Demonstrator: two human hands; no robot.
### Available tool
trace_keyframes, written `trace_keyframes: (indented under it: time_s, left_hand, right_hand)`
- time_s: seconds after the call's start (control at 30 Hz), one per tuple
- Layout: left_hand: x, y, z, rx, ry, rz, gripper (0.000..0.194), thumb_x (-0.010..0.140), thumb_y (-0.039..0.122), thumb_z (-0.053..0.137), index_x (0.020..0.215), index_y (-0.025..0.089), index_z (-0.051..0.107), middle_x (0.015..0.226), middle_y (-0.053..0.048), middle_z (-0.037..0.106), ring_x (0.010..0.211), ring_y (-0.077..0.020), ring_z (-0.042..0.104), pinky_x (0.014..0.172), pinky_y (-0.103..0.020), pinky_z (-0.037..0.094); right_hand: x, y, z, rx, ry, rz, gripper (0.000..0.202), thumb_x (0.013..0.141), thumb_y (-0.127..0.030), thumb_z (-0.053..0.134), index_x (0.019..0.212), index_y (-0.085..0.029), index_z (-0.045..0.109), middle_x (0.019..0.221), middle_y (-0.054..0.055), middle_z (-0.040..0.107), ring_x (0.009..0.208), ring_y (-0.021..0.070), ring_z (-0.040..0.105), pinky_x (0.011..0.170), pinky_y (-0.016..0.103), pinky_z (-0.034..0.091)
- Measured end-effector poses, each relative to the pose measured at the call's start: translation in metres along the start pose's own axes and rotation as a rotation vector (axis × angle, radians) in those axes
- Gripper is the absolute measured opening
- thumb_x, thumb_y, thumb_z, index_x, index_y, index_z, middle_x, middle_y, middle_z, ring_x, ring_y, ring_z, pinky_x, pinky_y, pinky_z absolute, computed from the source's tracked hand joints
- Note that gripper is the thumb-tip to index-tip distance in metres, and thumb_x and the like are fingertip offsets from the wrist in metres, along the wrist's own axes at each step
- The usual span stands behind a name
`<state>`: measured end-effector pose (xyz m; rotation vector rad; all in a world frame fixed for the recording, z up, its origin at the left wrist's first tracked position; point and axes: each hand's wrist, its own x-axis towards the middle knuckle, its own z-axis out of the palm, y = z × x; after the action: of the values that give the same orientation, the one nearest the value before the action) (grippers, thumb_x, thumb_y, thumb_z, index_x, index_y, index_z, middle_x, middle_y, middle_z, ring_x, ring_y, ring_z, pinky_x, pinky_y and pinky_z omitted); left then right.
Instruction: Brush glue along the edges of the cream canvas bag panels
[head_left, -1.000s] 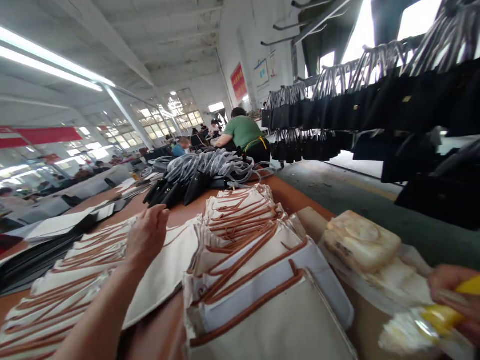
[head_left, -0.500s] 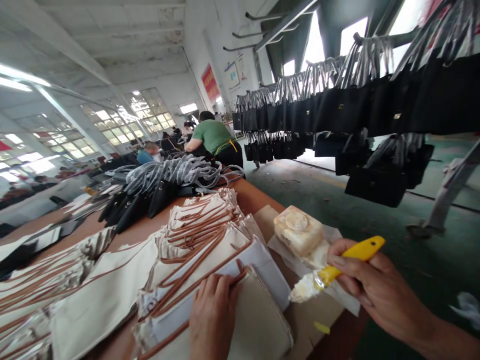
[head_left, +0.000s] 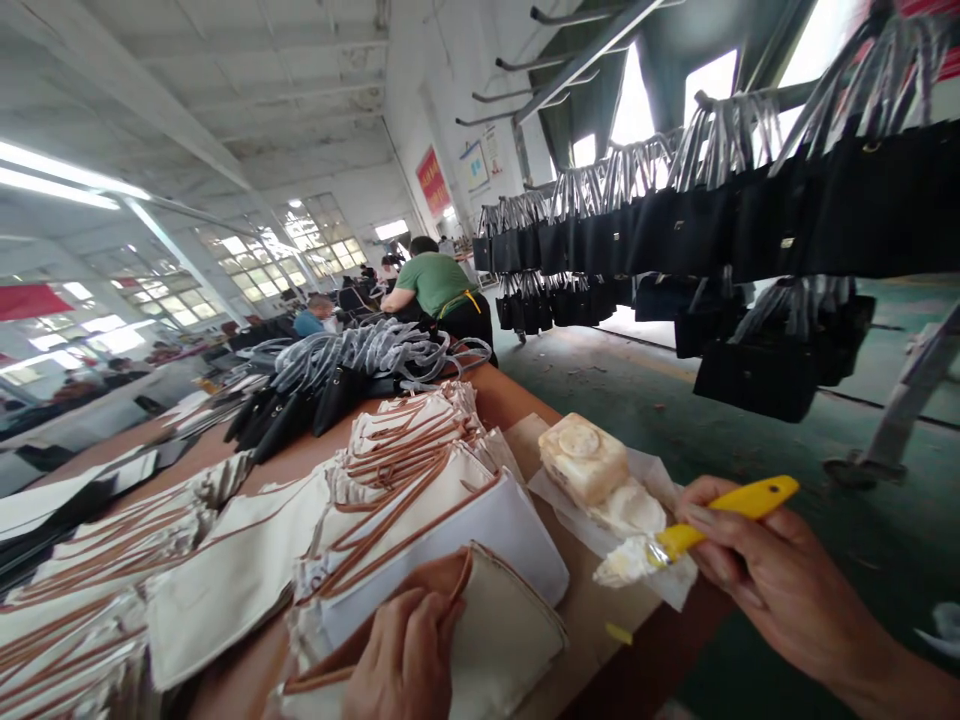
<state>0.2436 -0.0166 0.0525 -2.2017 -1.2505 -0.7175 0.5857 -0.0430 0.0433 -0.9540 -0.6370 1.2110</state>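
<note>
My right hand (head_left: 757, 570) grips a paintbrush (head_left: 724, 510) by its yellow handle. White paste coats the bristles, which point left over brown card. My left hand (head_left: 405, 655) has its fingers curled over the brown-trimmed edge of the nearest cream bag piece (head_left: 510, 630), pulling its mouth apart so the brown inside shows. Behind that piece leans a white panel (head_left: 450, 560) against a row of cream pieces with brown edging (head_left: 405, 450). A crusted, yellowish plastic container (head_left: 585, 455) lies on white paper beside the brush, with a mound of white paste (head_left: 634, 507) at its mouth.
Black bags with grey wrapped handles (head_left: 330, 375) are heaped farther along the brown table (head_left: 499, 395). More cream pieces (head_left: 225, 590) lie at left. A rack of black bags (head_left: 690, 230) stands on the right. A person in a green shirt (head_left: 435, 285) bends over the table ahead.
My left hand has drawn the nearest bag piece toward me and opened its edge, away from the white panel. The brush has shifted slightly right in my right hand.
</note>
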Motion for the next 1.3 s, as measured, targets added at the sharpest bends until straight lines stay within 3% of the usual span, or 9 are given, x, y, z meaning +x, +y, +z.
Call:
trace_keyframes:
  time_s: [0.17, 0.3, 0.43, 0.53, 0.67, 0.9, 1.0, 1.1, 1.3]
  left_hand:
    - [0.02, 0.0, 0.018, -0.05, -0.222, -0.142, 0.015, 0.097, 0.033, 0.044, 0.099, 0.025, 0.056, 0.108, -0.007, 0.065, 0.097, -0.0213, 0.065, 0.078, -0.032, 0.051]
    - [0.039, -0.008, 0.036, -0.16, -0.561, -0.283, 0.018, 0.097, 0.031, 0.038, 0.082, 0.025, 0.047, 0.088, -0.003, 0.063, 0.086, -0.0206, 0.064, 0.073, -0.032, 0.049]
    - [0.057, -0.007, 0.052, -0.026, -0.641, -0.269, 0.016, 0.095, 0.032, 0.039, 0.087, 0.023, 0.05, 0.089, -0.005, 0.061, 0.091, -0.0254, 0.06, 0.077, -0.037, 0.044]
    - [0.066, -0.002, 0.055, 0.056, -0.699, -0.234, 0.016, 0.093, 0.03, 0.042, 0.094, 0.02, 0.055, 0.094, -0.007, 0.062, 0.094, -0.0271, 0.06, 0.08, -0.038, 0.042]
    - [0.076, 0.005, 0.04, 0.059, -0.78, -0.2, 0.017, 0.091, 0.026, 0.043, 0.091, 0.022, 0.06, 0.095, -0.007, 0.062, 0.095, -0.0263, 0.06, 0.079, -0.037, 0.04]
    - [0.073, 0.009, -0.002, -0.129, -0.774, -0.32, 0.024, 0.093, 0.033, 0.035, 0.083, 0.026, 0.056, 0.089, -0.001, 0.064, 0.079, -0.0207, 0.063, 0.071, -0.033, 0.039]
    - [0.069, 0.003, 0.003, -0.345, -0.782, -0.393, 0.022, 0.09, 0.039, 0.04, 0.081, 0.025, 0.055, 0.079, 0.001, 0.066, 0.074, -0.0197, 0.063, 0.069, -0.03, 0.041]
    - [0.065, -0.001, 0.016, -0.624, -0.707, -0.486, 0.027, 0.085, 0.047, 0.05, 0.089, 0.024, 0.065, 0.086, 0.0, 0.073, 0.083, -0.0213, 0.065, 0.074, -0.027, 0.046]
    - [0.057, 0.012, 0.018, -0.955, -0.594, -0.755, 0.046, 0.075, 0.058, 0.063, 0.095, 0.018, 0.076, 0.079, -0.003, 0.075, 0.069, -0.0207, 0.067, 0.056, -0.024, 0.049]
  right_hand:
    - [-0.007, -0.005, 0.003, -0.006, -0.057, -0.039, 0.021, 0.089, -0.038, 0.066, 0.082, -0.019, 0.062, 0.045, -0.007, 0.038, 0.043, 0.0089, 0.027, 0.043, 0.023, 0.021]
    - [0.005, -0.015, -0.012, -0.085, 0.016, -0.19, 0.019, 0.092, -0.035, 0.062, 0.081, -0.019, 0.06, 0.047, -0.007, 0.036, 0.043, 0.0096, 0.026, 0.043, 0.024, 0.019]
    - [0.033, -0.022, -0.045, -0.508, 0.122, -0.427, 0.018, 0.093, -0.035, 0.058, 0.084, -0.019, 0.06, 0.052, -0.006, 0.042, 0.049, 0.0124, 0.036, 0.048, 0.025, 0.028]
    - [0.053, -0.011, -0.061, -0.825, -0.007, -0.421, 0.021, 0.094, -0.035, 0.052, 0.084, -0.019, 0.061, 0.056, -0.005, 0.046, 0.052, 0.0144, 0.043, 0.052, 0.026, 0.034]
    - [0.069, 0.014, -0.06, -0.91, -0.177, -0.4, 0.019, 0.09, -0.033, 0.054, 0.079, -0.019, 0.062, 0.063, -0.003, 0.053, 0.059, 0.0159, 0.05, 0.057, 0.027, 0.038]
    - [0.064, 0.004, -0.054, -0.991, -0.301, -0.451, 0.014, 0.091, -0.028, 0.055, 0.086, -0.02, 0.065, 0.075, 0.0, 0.063, 0.069, 0.0182, 0.057, 0.065, 0.028, 0.041]
    - [0.051, -0.006, -0.058, -1.125, -0.487, -0.553, 0.013, 0.094, -0.024, 0.053, 0.092, -0.02, 0.065, 0.082, 0.004, 0.064, 0.073, 0.0192, 0.059, 0.068, 0.029, 0.041]
    - [0.037, -0.011, -0.066, -1.267, -0.678, -0.637, 0.016, 0.097, -0.021, 0.048, 0.1, -0.02, 0.064, 0.086, 0.007, 0.064, 0.077, 0.0208, 0.059, 0.068, 0.031, 0.04]
    - [0.029, -0.006, -0.078, -1.161, -0.493, -0.536, 0.016, 0.098, -0.024, 0.049, 0.104, -0.023, 0.064, 0.087, 0.005, 0.066, 0.076, 0.0201, 0.062, 0.068, 0.03, 0.043]
